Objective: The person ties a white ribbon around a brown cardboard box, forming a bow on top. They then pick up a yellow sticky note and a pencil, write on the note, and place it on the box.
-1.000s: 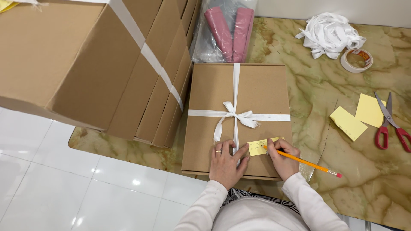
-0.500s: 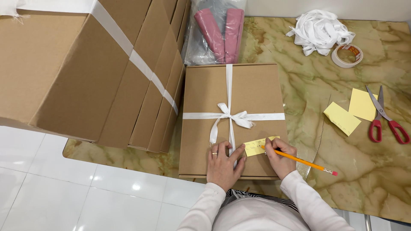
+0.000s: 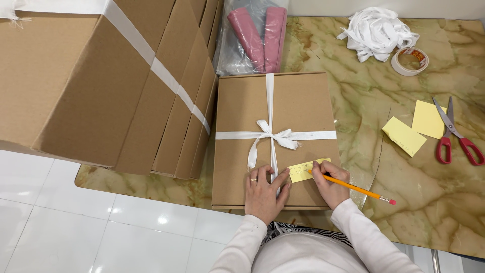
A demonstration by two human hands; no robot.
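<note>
Note (image 3: 305, 171), a small yellow slip, lies on the near right corner of a flat brown box (image 3: 275, 139) tied with white ribbon (image 3: 273, 135). Left hand (image 3: 263, 191) rests flat and unclenched on the lid, thumb touching the note's edge, seemingly to steady it. Right hand (image 3: 329, 183) pinches an orange pencil (image 3: 353, 188), its tip on the note. Scissors (image 3: 452, 134), spare yellow slips (image 3: 414, 129) and tape (image 3: 409, 60) sit apart on the marble table (image 3: 404, 202).

Green-veined marble table (image 3: 424, 202), glossy white tiled floor (image 3: 76, 227) with a light reflection, pale wall (image 3: 384, 7) behind
</note>
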